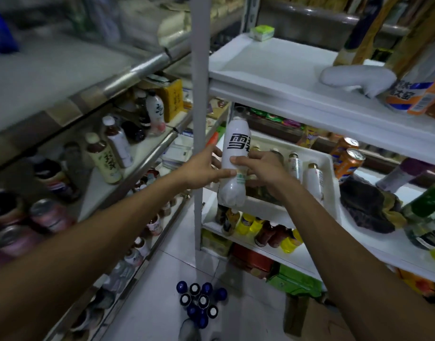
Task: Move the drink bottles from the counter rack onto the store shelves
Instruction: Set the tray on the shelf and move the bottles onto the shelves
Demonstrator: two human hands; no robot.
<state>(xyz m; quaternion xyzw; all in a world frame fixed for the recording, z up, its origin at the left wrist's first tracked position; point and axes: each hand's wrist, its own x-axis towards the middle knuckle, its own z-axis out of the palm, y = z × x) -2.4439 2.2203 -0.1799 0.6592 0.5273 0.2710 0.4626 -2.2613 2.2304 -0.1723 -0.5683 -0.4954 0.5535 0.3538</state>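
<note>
A white drink bottle (233,153) with bold black lettering stands upright in the air, in front of the white shelf unit. My left hand (201,168) grips its left side at the waist. My right hand (260,168) grips it from the right, thumb across the front. Just behind them a white tray (333,183) on the middle shelf holds several slim white bottles (312,180). The glass-shelved rack (137,166) on the left carries more bottles, among them a cream one (104,159) and a white one (119,141).
A grey upright post (199,94) stands just left of the held bottle. The top white shelf (273,67) holds a green box and large bottles at the right. Orange cans (348,161) sit right of the tray. Blue-capped bottles (199,303) stand on the floor.
</note>
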